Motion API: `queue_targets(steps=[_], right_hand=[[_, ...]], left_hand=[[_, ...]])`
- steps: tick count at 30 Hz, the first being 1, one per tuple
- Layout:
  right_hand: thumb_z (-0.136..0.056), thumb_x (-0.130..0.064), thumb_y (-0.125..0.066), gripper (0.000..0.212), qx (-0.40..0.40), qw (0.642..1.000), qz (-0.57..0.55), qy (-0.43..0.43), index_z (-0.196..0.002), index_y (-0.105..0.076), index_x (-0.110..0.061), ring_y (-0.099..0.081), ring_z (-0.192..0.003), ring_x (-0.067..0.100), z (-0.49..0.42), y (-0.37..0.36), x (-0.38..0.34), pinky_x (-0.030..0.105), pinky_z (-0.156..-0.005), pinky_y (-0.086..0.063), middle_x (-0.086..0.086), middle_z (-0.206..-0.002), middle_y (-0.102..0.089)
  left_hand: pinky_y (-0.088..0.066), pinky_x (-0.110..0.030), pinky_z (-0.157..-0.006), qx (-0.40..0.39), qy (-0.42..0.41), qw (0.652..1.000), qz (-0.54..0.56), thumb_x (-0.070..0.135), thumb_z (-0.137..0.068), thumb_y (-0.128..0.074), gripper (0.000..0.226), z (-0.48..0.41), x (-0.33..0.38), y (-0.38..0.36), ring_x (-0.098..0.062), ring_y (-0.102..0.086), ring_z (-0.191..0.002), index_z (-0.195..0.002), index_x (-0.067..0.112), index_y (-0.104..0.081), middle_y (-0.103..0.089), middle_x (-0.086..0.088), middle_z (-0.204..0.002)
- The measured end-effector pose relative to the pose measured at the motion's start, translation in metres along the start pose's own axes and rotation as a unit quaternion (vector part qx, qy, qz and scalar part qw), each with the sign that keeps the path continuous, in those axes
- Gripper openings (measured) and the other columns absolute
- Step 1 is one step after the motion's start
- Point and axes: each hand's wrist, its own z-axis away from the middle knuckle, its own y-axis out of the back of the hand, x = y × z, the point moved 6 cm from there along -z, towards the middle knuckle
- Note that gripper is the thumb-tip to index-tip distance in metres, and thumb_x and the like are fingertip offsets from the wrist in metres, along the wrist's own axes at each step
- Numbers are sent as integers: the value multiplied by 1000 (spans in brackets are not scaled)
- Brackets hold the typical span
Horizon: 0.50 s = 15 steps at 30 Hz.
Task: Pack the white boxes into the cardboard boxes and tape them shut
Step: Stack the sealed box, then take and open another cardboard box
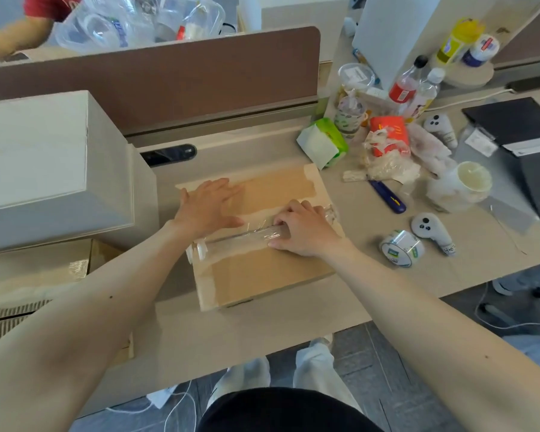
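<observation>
1. The cardboard box (262, 275) sits at centre frame on the worktop (371, 275) with its flaps closed, so we cannot see what is inside. A large white box (44, 169) stands at the left of the frame.
2. A clear tape strip (240, 240) lies along the middle seam. Its long axis runs from the box's lower-left edge up toward the right edge, and its left end looks crumpled where it hangs over that edge.
3. The left hand (208, 207) lies flat on the upper flap, fingers spread, just above the strip.
4. The right hand (303, 229) is at the strip's right end. Its fingers are curled over the tape, with the thumb on the near side. The rest of the strip runs leftward from these fingers.
5. We judge the next move to be smoothing the tape along that axis. The left hand is nearer the loose left end.
6. The tape roll (402, 247) and a blue cutter (387, 196) lie right of the box, on the right hand's side.
</observation>
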Motion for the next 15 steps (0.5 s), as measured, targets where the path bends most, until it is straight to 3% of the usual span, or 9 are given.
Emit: queue_targets(steps=[6,9,12,14,15], right_hand=[[-76,-54,-75,36,55,997,-48,28,-91,-63,-24,-54,-94,19,16,39,-10,35,-80,-42,-7,-93,-57],[-84,-54,-68,39,31,991,-127,39,-73,-64,-16,-57,-72,13,44,65,-12,30,-65,-45,-8,-72,-60],[-91,-52,-59,45,-102,980,-168,-7,-79,-68,-10,-61,-70,14,76,70,1,27,-66,-49,2,-74,-66],[-93,-50,-58,35,-171,975,-136,-34,-89,-70,-17,-63,-81,14,91,56,17,27,-73,-50,-2,-85,-67],[-92,-50,-59,31,-168,978,-117,-51,-99,-69,-22,-61,-93,15,94,47,26,27,-80,-49,-6,-97,-66]], left_hand=[[-24,-67,-109,-17,-17,1000,4,80,-71,-60,91,-5,-3,6,-22,-26,-145,-149,51,-22,-24,8,-161],[-25,-67,-109,-39,-30,999,-2,82,-72,-57,94,-5,-2,9,-24,-25,-145,-151,49,-19,-23,4,-161],[-22,-70,-110,-57,-48,997,-28,87,-64,-58,110,-3,6,10,-27,-19,-147,-154,42,-12,-15,2,-163],[-20,-71,-110,-74,-48,995,-52,85,-57,-67,124,0,12,9,-28,-13,-149,-154,38,-5,-6,4,-164],[-20,-71,-110,-79,-47,994,-66,82,-56,-71,128,2,13,8,-29,-12,-149,-154,36,-2,-3,4,-164]])
